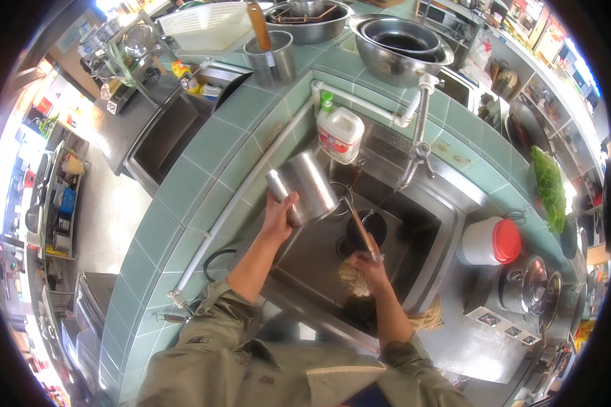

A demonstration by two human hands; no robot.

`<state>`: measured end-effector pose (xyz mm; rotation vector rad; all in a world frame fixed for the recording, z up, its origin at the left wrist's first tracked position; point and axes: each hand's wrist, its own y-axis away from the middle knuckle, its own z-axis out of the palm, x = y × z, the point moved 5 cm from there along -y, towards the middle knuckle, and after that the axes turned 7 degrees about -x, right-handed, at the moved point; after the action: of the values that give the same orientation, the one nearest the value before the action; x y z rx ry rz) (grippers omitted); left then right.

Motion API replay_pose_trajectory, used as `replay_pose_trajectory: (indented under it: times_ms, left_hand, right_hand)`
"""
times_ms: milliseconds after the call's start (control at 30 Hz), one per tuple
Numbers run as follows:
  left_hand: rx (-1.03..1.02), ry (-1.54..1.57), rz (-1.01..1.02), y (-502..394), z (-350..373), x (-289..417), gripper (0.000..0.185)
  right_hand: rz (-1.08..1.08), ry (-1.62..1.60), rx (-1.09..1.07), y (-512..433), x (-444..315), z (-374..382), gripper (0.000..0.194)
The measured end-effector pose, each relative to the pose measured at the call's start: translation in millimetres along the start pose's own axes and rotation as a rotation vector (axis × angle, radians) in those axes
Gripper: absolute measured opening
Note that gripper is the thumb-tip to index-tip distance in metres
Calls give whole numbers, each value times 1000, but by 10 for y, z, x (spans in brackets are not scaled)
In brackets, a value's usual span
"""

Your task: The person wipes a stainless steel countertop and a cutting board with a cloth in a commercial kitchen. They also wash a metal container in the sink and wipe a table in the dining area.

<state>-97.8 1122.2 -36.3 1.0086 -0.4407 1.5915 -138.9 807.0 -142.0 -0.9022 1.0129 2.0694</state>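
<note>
My left hand (280, 216) grips a tall metal cylinder-shaped pot (305, 188), tilted with its mouth not facing me clearly, over the left side of a steel sink (305, 264). In my right hand (369, 269) is the wooden handle of a long tool (359, 226); its far end, partly unclear, is beside the pot. A beige cloth or sponge-like item (354, 279) shows below my right hand, and whether I hold it I cannot tell. A dark round vessel (374, 229) sits in the sink behind the handle. A thin stream runs from the metal tap (417, 157).
A white jug with a green pump (340, 132) stands at the sink's back corner. To the right are a red-lidded white bucket (489, 241) and a lidded steel pot (524, 285). Metal bowls (402, 46) and another metal container (270, 61) rest on the tiled ledge (198, 157).
</note>
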Motion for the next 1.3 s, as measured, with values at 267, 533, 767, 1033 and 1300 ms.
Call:
replay_pose_trajectory:
  times_ms: [267,533,767,1033,1300]
  left_hand:
    - [-185,340,-528,-99,224,592,73]
    - [-159,-141,-371,-419,366,2355,85]
    - [47,-1053,39,-1412,94,3089,29]
    - [127,-876,16,-2458,-205,3272,21]
    - [295,-1357,290,-1472,88,3368,41]
  right_hand:
    - [-576,390,-193,-115,-1904,1835,87]
    - [-686,992,78,-1009,-3250,2881,39]
    - [-379,968,34,-2085,-3665,3767,49]
    - [-275,832,13,-1639,-2679,1936,35]
    - [86,1184,364,-1699,-81,-7,84]
